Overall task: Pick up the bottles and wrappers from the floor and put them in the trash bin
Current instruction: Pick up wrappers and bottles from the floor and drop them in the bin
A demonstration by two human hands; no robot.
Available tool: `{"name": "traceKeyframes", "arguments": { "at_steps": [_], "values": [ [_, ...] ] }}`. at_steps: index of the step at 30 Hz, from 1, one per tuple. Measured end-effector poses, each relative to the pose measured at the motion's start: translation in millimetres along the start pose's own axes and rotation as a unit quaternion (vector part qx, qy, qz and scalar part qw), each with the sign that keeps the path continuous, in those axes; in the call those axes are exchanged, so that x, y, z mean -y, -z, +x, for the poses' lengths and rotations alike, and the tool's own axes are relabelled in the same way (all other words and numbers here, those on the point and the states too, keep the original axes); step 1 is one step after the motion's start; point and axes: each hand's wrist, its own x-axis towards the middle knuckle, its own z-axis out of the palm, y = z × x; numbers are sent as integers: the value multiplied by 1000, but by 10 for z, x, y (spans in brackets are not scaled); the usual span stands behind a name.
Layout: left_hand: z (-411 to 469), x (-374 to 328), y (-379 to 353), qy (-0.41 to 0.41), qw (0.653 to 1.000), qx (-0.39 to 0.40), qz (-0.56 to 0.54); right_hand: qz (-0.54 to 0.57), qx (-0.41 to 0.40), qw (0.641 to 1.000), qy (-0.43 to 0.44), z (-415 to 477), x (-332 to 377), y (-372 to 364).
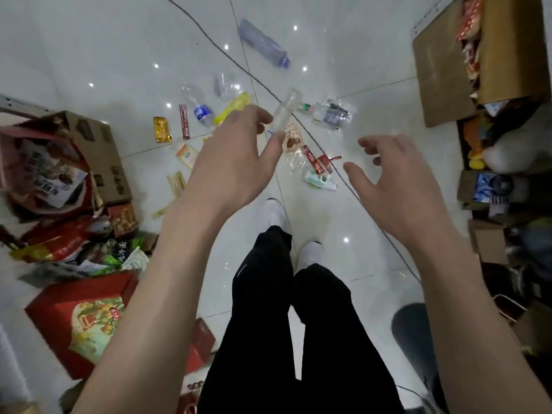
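- Over the white floor [89, 40], the left hand [230, 162] pinches a small clear bottle [285, 110] between thumb and fingertips. The bottle is lifted off the tiles and tilted up, and blur hides how firm the hold is.
- The right hand [397, 186] hangs beside it, fingers spread and loosely curled, holding nothing.
- From where I stand, the step looks like carrying this bottle to the bin. A dark round shape [415, 333] low on the right may be that bin, but I cannot tell.
- A thin pinch on a light, slick bottle can slip. I'd wrap more fingers round it, or have the free hand take a second piece on the same trip.
- Litter on the floor:
  - a purple bottle [263, 43] lies farthest off;
  - a blue-label bottle [200, 109] has a yellow wrapper [233, 107] just beside it;
  - a gold wrapper [162, 129] and a red wrapper [184, 121] lie to their left;
  - a crushed bottle [331, 113] lies to the right;
  - a white bottle [318, 179] is nearest the shoes [273, 213].
- A cable [209, 35] runs slantwise through the litter and on past the feet. It could snag a foot or a reaching hand.
- Room is tight at the sides. Open boxes [98, 150] and packets crowd the left, and a tall box [442, 79] and heaped goods line the right. The open tile is ahead and down the middle, so any turn should be small.
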Motion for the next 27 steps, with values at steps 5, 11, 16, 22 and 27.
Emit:
{"name": "traceKeyframes", "arguments": {
  "at_steps": [5,11,16,22,27],
  "values": [
    [670,527,-712,-5,1000,12,-8,23,-18,1000,-9,538,-454,-720],
    [1461,1321,-1857,-40,999,10,28,28,-14,999,-18,1084,-1353,-1854],
    [2093,2039,-2884,-58,996,19,61,5,22,1000,-7,1507,-2120,-2857],
    [2590,2800,-3967,-35,991,40,124,-67,52,996,31,1978,-2794,-3810],
    [2757,3204,-4544,9,988,51,143,-88,61,994,39,2134,-3057,-4293]
  ]
}}
